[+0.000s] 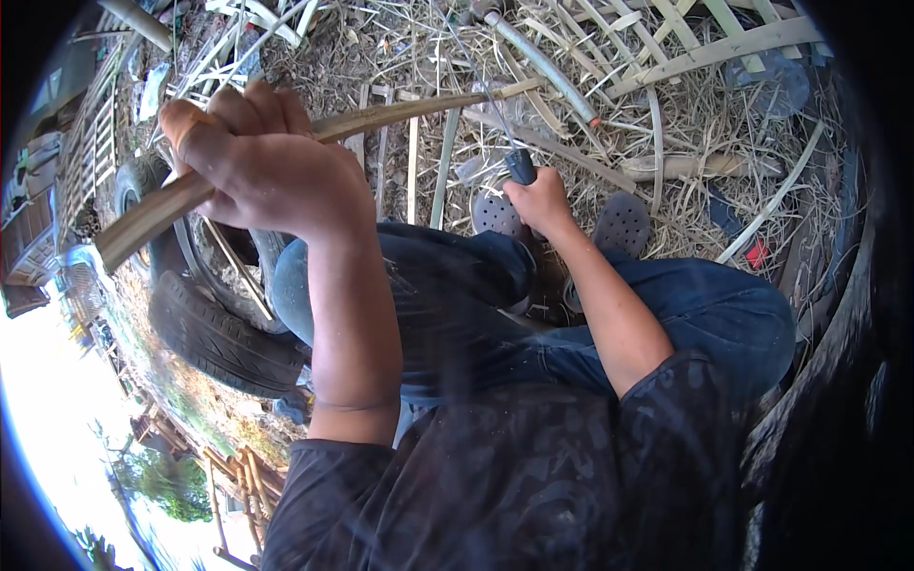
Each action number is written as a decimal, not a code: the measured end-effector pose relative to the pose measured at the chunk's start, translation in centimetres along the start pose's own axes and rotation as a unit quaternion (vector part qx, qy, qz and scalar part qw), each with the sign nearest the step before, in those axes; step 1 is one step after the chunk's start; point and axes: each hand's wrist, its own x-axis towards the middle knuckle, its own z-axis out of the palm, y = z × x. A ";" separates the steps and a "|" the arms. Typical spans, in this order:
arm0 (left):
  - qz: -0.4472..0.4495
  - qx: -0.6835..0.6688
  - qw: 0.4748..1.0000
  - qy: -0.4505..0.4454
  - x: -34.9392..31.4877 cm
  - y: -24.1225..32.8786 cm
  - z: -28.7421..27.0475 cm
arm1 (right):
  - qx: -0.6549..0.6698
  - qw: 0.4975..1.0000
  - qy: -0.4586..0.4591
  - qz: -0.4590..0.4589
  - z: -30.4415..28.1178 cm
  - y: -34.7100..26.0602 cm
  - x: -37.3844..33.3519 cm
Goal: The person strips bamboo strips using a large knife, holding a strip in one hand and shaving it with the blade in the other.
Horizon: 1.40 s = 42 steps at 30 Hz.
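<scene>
My left hand (271,171) is raised at the upper left, its fingers wrapped round a split bamboo strip (409,112). The thick end of the strip sticks out past the hand to the left, while the thin end slants away to the right. In front of my knees, my right hand (541,202) grips the dark handle of a knife (521,167). Its long narrow blade, seen almost edge-on, points up and away and crosses the strip near its far end. Whether blade and strip touch, I cannot tell.
Shavings and loose strips cover the ground. A woven bamboo lattice (714,48) lies at the far right, near a greenish tube (543,67). Old tyres (224,333) stand left of my knees. My clogs (621,226) are just beyond my right hand. A clear plastic bottle (776,86) lies far right.
</scene>
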 end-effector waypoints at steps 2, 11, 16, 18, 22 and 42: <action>0.028 0.031 0.999 0.021 -0.1 -0.2 -0.2 | -0.047 0.998 0.028 -0.025 0.7 -0.9 -0.2; 0.054 0.055 0.997 -0.029 -0.2 0.1 -0.3 | -0.083 0.992 0.039 -0.091 0.1 -1.3 -0.9; 0.052 -0.001 0.996 -0.074 0.2 -0.6 -1.5 | -0.083 0.985 0.049 -0.142 -0.9 -1.0 -0.1; 0.035 -0.129 0.972 -0.191 1.3 -1.2 -3.4 | -0.070 0.996 -0.019 0.049 -1.6 -1.0 0.1; 0.002 -0.105 0.983 -0.152 0.6 -0.3 -2.7 | -0.163 0.963 0.092 -0.195 -2.0 2.0 -0.2; 0.045 -0.472 0.880 0.014 -1.2 17.2 -17.1 | 0.139 0.945 -0.006 -0.296 -6.1 -11.3 -21.1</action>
